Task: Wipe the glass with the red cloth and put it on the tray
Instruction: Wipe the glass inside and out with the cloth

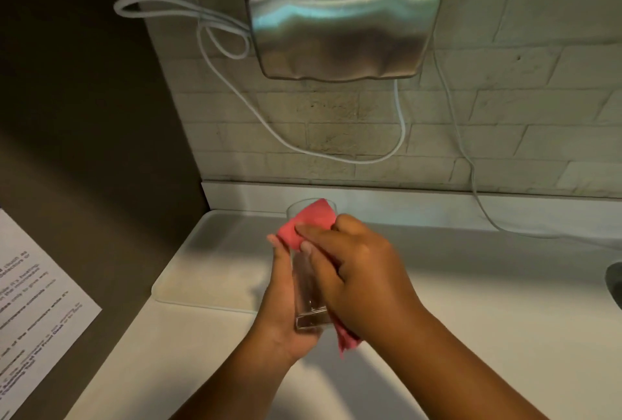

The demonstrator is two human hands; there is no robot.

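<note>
A clear drinking glass (308, 288) is held above the white counter, tilted with its mouth away from me. My left hand (281, 312) cups it from below and the left, near its thick base. My right hand (356, 271) presses the red cloth (311, 222) against the glass's upper side; one end of the cloth sticks out past the rim and another end hangs below my right palm. The white tray (208, 271) lies flat on the counter just left of and behind my hands, with nothing visible on it.
A steel hand dryer (343, 12) hangs on the brick wall above, with white cables (400, 137) looping down to the counter. A dark panel with a printed paper notice (37, 305) stands at the left. A dark rim (614, 280) shows at the right edge.
</note>
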